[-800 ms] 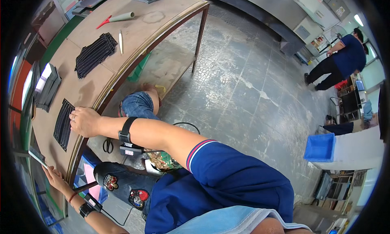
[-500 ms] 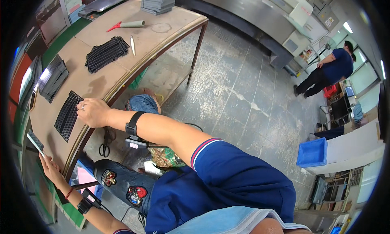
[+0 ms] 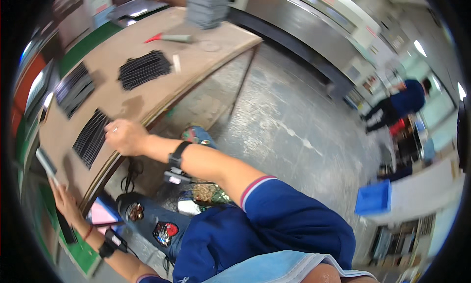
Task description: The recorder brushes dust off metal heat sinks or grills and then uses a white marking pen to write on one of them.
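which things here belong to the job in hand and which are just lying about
Apparently in the job:
pale flat tool, in the left hand
striped black sheet, by the right hand
likely the similar black pile

Apparently lying about:
red-tipped tube
white stick
blue bin

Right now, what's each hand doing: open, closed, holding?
Left hand: holding a thin flat grey rectangular piece.
Right hand: fingers curled at the edge of a black striped rectangular sheet; grip cannot be told.
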`<state>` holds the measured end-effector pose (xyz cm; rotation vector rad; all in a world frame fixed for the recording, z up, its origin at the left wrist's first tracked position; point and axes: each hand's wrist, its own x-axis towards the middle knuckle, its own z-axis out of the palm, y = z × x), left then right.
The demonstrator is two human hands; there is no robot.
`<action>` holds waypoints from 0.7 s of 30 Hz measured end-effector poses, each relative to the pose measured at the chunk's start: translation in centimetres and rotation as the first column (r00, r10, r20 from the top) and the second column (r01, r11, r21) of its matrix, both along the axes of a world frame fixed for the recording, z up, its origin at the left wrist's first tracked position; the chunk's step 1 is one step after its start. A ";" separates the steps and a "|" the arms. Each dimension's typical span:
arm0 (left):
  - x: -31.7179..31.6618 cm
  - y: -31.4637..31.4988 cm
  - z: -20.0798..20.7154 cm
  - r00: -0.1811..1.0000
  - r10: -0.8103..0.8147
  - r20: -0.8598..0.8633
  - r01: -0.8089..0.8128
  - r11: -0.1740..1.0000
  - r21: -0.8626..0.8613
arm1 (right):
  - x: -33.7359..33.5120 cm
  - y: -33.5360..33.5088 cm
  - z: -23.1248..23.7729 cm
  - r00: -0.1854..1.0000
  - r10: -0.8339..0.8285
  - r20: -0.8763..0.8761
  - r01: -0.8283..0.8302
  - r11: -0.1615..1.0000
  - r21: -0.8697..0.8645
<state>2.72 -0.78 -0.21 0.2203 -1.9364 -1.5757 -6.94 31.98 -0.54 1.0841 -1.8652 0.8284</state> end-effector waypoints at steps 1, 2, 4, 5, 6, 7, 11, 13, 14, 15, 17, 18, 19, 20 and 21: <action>0.3 0.3 0.4 0.999 -0.023 0.049 0.024 1.000 -0.015 | -0.5 0.4 0.3 0.998 0.046 -0.040 -0.045 0.999 0.017; 0.0 2.8 0.7 0.998 0.027 0.055 -0.028 0.999 0.033 | -0.6 0.9 0.1 0.998 0.005 -0.069 -0.001 0.998 0.060; -0.7 2.5 0.4 0.998 -0.055 0.020 0.054 0.997 0.048 | -1.0 1.0 0.3 0.996 -0.041 -0.080 0.042 0.999 0.009; -0.8 4.0 1.3 1.000 0.004 0.016 -0.004 1.000 0.024 | -0.5 1.3 0.8 0.996 -0.085 -0.023 0.086 0.996 0.021; -0.7 3.9 1.1 0.999 -0.015 0.031 0.014 0.999 0.045 | -0.2 1.9 0.9 0.993 -0.116 -0.025 0.117 0.992 0.045; -0.5 5.4 2.0 0.999 0.034 0.043 -0.033 0.999 -0.016 | -0.3 2.3 0.6 0.988 -0.154 -0.008 0.155 0.987 0.040; 0.8 4.9 2.1 0.999 -0.022 -0.025 0.022 1.000 0.007 | 0.7 2.1 -0.1 0.965 -0.258 0.036 0.249 0.954 0.168; 0.6 5.1 1.6 0.997 0.021 -0.069 -0.026 0.996 -0.079 | 0.7 2.1 0.0 0.969 -0.244 0.045 0.233 0.957 0.175; 0.8 4.9 1.6 0.999 0.048 -0.017 -0.050 0.991 -0.123 | 0.8 2.0 0.3 0.973 -0.223 0.057 0.211 0.962 0.175; 0.8 5.1 1.8 0.995 0.068 -0.075 -0.081 0.978 -0.192 | 0.9 2.1 0.7 0.976 -0.208 0.069 0.193 0.965 0.176; 1.4 5.8 2.7 0.994 0.103 -0.025 -0.106 0.955 -0.276 | 1.3 2.6 1.0 0.978 -0.181 0.103 0.159 0.969 0.190; 1.2 5.8 2.5 0.992 0.095 -0.088 -0.116 0.952 -0.283 | 1.3 2.6 1.2 0.980 -0.152 0.127 0.127 0.974 0.187; 1.1 5.9 2.4 0.992 0.099 -0.081 -0.120 0.941 -0.317 | 1.5 2.6 1.5 0.981 -0.149 0.127 0.124 0.975 0.186; 1.1 6.2 2.6 0.994 0.088 -0.061 -0.103 0.944 -0.314 | 1.9 2.6 1.8 0.980 -0.129 0.153 0.097 0.975 0.199; 1.2 6.3 2.7 0.996 0.081 -0.039 -0.089 0.945 -0.316 | 2.1 2.5 1.9 0.978 -0.104 0.183 0.065 0.977 0.205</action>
